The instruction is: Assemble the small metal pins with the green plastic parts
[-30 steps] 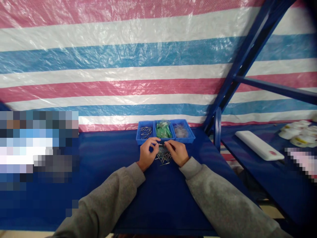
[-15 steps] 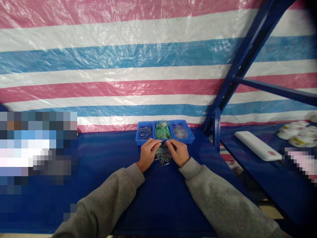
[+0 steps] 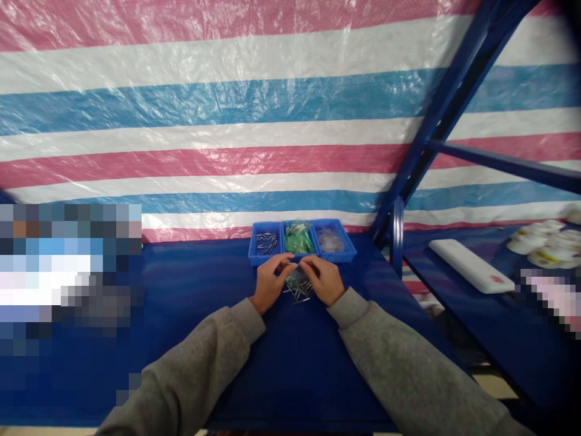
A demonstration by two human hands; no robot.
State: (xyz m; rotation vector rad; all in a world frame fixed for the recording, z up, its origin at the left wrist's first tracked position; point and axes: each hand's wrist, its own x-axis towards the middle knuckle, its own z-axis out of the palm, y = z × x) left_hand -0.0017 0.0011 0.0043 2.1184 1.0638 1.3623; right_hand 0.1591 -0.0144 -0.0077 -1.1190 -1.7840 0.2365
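Note:
My left hand [image 3: 271, 282] and my right hand [image 3: 325, 280] meet fingertip to fingertip just in front of a blue three-part tray [image 3: 345, 257]. Both pinch at something too small to make out. Below the fingers, a pile of thin metal rods, perhaps screws [image 3: 299, 292], lies on the table, partly covered by the hands. Similar metal pieces [image 3: 267, 243] fill the tray's left compartment. Green plastic packets [image 3: 299, 240] are in the middle one, and clear plastic pieces [image 3: 331, 240] in the right one.
The blue table [image 3: 290, 375] extends under both forearms. A blurred-out area [image 3: 68, 278] covers its left end. To the right, past a blue metal frame [image 3: 397, 236], a second table holds a white oblong case [image 3: 472, 265] and several white rolls [image 3: 540, 243]. Striped sheeting [image 3: 227, 163] hangs behind.
A small shiny piece showed between the fingertips a second ago; now it is hidden. The fingertips came together, and the left index finger has since lifted slightly. Tray and pile stay put.

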